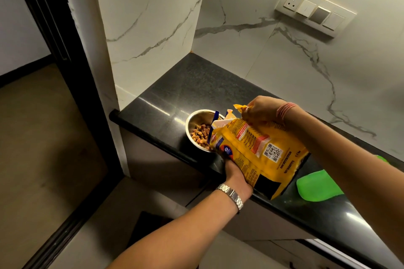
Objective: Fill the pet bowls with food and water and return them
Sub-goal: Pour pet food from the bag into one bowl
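At the far left a dark, flat-edged door frame (72, 76) runs down to a matte beige floor (43, 148). Beside it stands a white marble-look pillar (144, 28) with thin grey veins, smooth and glossy.

The polished black stone desk (196, 85) has a rounded front lip and a fine speckle that catches the light. Near its left end, close to the front edge, sits the round steel bowl (197, 130), shiny-walled, partly filled with small brown and tan kibble (200, 133) in nugget shapes.

Your left hand (235, 173), a metal link watch (231, 196) on the wrist, is closed around the lower side of the yellow food bag (262, 150) from underneath. The bag is crinkly printed plastic, tilted over with its torn mouth at the bowl's right rim, covering part of it. A white QR patch and red panels show on the face towards you.

Your right hand (260, 110) is pinched shut on the bag's upper flap, with pink thread bands (286, 111) round the wrist.

Right of the bag, a bright green, smooth, rounded-cornered object (317, 185) lies flat on the desk, partly hidden by your right forearm. On the veined wall above is a white rectangular switch plate (314, 10) with one socket.
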